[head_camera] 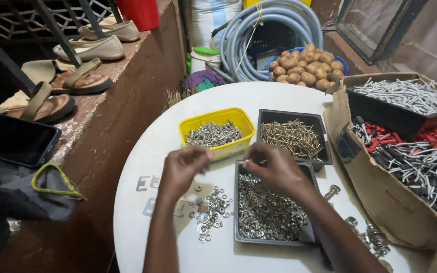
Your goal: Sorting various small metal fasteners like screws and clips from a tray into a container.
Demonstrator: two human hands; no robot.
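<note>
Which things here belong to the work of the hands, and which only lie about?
In use: left hand, right hand, loose pile of metal washers and nuts, dark tray of small steel parts, yellow plastic tub of bolts.

Lying about: blue bowl of potatoes, tan sandals, grey coiled hose.

Overhead light brightens the white table (289, 96); corners at nine and two o'clock dim, both hands motion-blurred.

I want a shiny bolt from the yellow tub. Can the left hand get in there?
Probably yes. The left hand hovers just in front of the yellow tub, which is open on top, and nothing lies between them on the white table.
</note>
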